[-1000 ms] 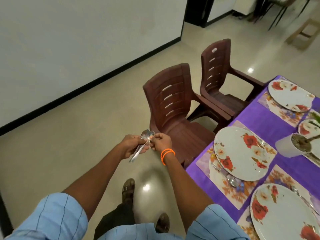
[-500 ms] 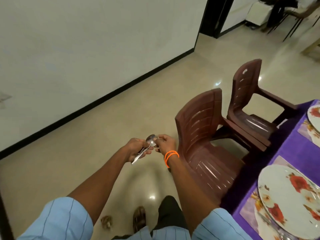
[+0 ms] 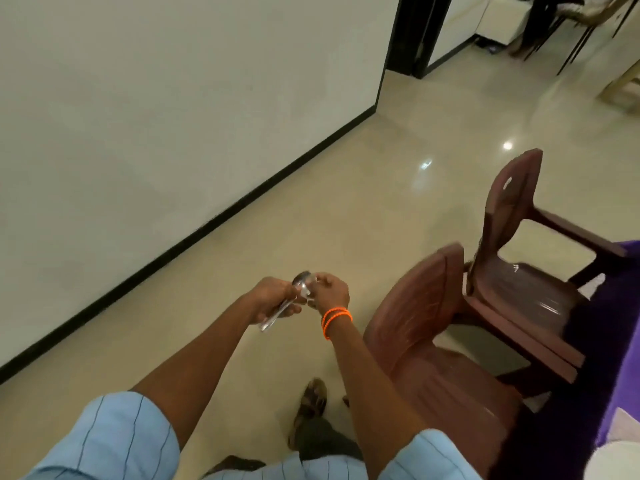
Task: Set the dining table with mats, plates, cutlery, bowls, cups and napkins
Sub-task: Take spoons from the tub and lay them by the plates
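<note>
Both hands meet in front of me over the floor, left of the chairs. My left hand (image 3: 273, 299) grips the handles of a small bunch of steel spoons (image 3: 300, 285), their ends sticking out below the fist. My right hand (image 3: 329, 289), with orange bands on its wrist, pinches the bowl end of the spoons. The purple tablecloth (image 3: 620, 341) shows only as a strip at the right edge; plates and mats are out of view.
Two brown plastic chairs, a near one (image 3: 426, 341) and a far one (image 3: 512, 237), stand between me and the table. Beige tiled floor (image 3: 346, 202) stretches ahead to a dark doorway (image 3: 415, 32). A white wall (image 3: 138, 116) with a black skirting runs along the left.
The view has swung left and away from the table, so the plates and mats slid out of sight on the right. Both hands kept holding the spoons together.
</note>
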